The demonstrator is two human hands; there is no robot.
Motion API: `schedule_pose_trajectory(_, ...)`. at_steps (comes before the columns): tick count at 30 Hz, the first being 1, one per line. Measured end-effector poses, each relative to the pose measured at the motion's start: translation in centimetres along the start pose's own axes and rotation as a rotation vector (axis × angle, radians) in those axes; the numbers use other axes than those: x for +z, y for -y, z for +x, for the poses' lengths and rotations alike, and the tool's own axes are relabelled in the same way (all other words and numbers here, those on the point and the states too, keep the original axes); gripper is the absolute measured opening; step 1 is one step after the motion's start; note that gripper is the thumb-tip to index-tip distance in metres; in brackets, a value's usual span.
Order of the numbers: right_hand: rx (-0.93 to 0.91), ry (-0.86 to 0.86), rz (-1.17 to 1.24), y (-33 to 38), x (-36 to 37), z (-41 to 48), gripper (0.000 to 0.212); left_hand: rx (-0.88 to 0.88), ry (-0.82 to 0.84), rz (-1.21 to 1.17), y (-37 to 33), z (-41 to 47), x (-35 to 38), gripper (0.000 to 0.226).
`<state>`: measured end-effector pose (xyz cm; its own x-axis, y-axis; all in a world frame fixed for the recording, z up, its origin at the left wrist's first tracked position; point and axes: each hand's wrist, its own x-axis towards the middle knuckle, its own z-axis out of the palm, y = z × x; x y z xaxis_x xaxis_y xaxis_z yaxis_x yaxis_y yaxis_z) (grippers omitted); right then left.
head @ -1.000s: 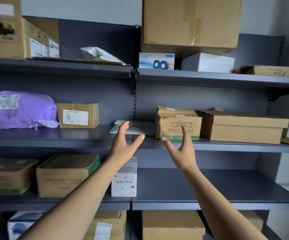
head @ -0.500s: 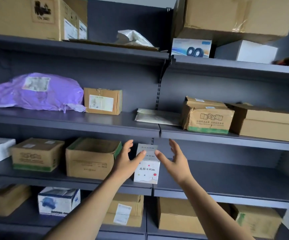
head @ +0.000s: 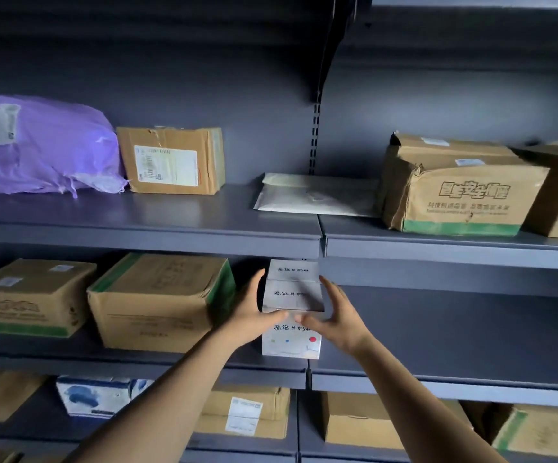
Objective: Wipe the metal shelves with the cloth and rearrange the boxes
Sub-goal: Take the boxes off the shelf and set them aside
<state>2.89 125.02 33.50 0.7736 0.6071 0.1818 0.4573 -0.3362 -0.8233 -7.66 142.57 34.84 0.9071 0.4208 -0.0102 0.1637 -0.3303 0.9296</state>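
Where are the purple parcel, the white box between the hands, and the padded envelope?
purple parcel [head: 44,145]: head view, wrinkled front.
white box [head: 291,344]: head view, lower front face.
padded envelope [head: 314,195]: head view, flat top.

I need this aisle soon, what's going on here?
A person grips the white box on the metal shelf with both hands, left hand on its left side, right hand on its right, beside a brown cardboard box. No cloth is in view.
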Motion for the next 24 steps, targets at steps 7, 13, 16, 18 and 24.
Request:
schedule_pose_trajectory(7, -0.067, 0.158, 0.100, -3.3, 0.4, 3.0, 0.110, -0.018, 0.072, 0.074, 2.5, 3.8, 1.1, 0.123)
schedule_pose_trajectory(13, -0.126, 0.175, 0.213, -3.5, 0.9, 3.7, 0.106, -0.012, 0.041, 0.035, 2.9, 5.0, 1.6, 0.111)
schedule_pose_trajectory(16, -0.151, 0.139, 0.214, -3.5, 0.9, 3.7, 0.103, -0.027, 0.008, -0.004, 2.9, 5.1, 1.7, 0.108)
schedule_pose_trajectory(18, -0.149, 0.112, 0.224, -3.9, 0.9, 3.8, 0.105, -0.028, -0.019, -0.028, 3.1, 5.1, 1.7, 0.101)
schedule_pose_trajectory(24, -0.060, 0.106, 0.252, -2.6, 0.5, 2.1, 0.077, 0.042, -0.009, -0.113, 2.9, 3.3, 1.5, 0.115)
